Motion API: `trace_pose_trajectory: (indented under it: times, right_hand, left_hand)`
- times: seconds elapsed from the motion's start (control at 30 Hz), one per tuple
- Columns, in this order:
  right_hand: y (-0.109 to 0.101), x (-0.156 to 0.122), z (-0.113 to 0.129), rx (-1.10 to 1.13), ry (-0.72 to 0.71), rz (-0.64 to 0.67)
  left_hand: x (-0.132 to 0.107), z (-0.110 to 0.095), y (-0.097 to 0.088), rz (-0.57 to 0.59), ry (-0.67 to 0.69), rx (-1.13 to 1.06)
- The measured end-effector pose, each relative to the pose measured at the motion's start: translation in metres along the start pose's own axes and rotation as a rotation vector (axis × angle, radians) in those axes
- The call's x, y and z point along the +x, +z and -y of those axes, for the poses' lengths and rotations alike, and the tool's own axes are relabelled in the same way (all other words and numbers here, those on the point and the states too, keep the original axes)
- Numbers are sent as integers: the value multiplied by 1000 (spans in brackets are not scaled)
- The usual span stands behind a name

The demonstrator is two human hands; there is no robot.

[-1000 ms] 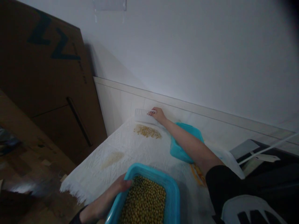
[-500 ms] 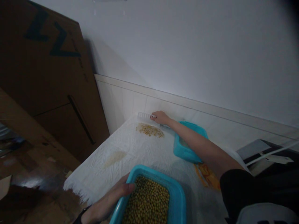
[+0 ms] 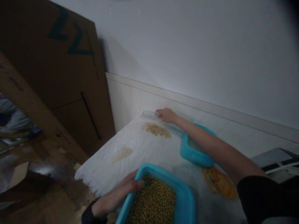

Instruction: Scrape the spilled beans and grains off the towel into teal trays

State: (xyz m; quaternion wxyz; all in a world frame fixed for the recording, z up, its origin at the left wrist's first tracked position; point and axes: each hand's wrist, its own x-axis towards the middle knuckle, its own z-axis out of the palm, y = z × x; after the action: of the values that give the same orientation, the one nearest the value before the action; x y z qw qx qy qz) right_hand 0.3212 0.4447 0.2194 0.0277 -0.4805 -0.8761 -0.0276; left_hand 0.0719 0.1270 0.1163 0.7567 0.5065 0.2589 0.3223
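Observation:
My left hand (image 3: 121,194) grips the near-left rim of a blue tub (image 3: 184,194), thumb over the edge; the tub is full of yellow-green beans (image 3: 153,203). My right arm stretches far forward across the white cloth (image 3: 130,149). There my right hand (image 3: 167,115) is closed on a white slotted plastic piece (image 3: 150,114) lying by the wall. A small heap of beans (image 3: 157,130) lies on the cloth just in front of that hand. A second blue tub (image 3: 192,152) sits under my right forearm.
A large brown cardboard box (image 3: 58,68) leans at the left. A pale stain (image 3: 122,154) marks the cloth. An orange packet (image 3: 219,182) lies at the right of the cloth. Dark wooden floor (image 3: 35,183) lies to the left; a white wall with skirting board (image 3: 210,109) stands behind.
The view has swung left, so everything sits further right in the picture. My right hand stays on the white slotted piece and has lowered it flatter toward the cloth. My left hand keeps its hold.

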Motion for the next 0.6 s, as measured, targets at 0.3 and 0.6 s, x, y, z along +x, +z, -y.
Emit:
trace_pose_trajectory:
  times: [0.3,0.6]
  right_hand:
    - [12,64,31,320,-209,-15]
    - [42,65,43,382,-208,6]
  left_hand:
    - [2,-11,11,-35,31,-20]
    - [-1,-11,9,-85,-27,-31]
